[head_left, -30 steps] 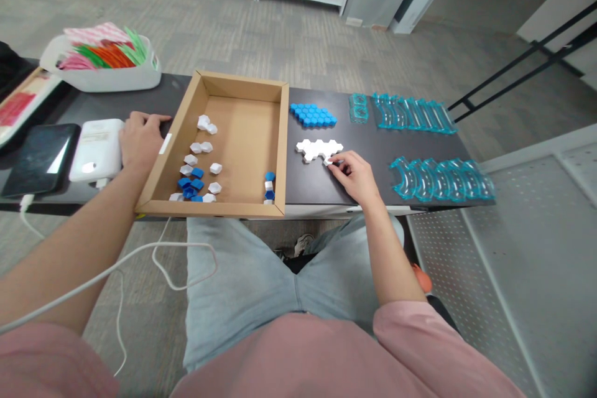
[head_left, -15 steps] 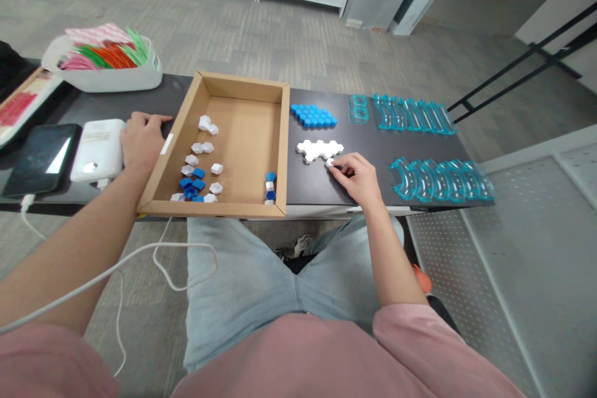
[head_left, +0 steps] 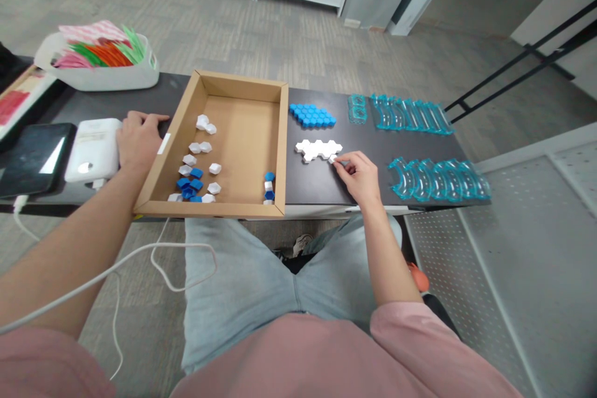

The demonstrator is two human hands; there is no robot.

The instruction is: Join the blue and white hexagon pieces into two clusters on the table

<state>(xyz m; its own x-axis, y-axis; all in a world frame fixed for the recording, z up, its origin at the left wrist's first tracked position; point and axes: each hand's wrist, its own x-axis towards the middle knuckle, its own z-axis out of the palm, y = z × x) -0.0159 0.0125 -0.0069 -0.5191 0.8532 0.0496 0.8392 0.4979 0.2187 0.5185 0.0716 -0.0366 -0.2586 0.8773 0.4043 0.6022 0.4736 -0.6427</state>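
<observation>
My right hand pinches a white hexagon piece at the lower right edge of a cluster of white hexagons laid flat on the dark table. Behind that cluster lies a patch of blue hexagons. My left hand rests with its fingers curled on the table, against the left wall of a cardboard tray. Loose white and blue hexagons lie in the tray, most near its left side, a few at its front right corner.
Two rows of clear teal curved pieces lie on the table's right part. A white device and a dark phone with a white cable sit at left. A white tub of coloured strips stands at the back left.
My right hand has slid the pinched white hexagon a little up toward the white cluster. My left hand has stayed put. The camera shifted slightly.
</observation>
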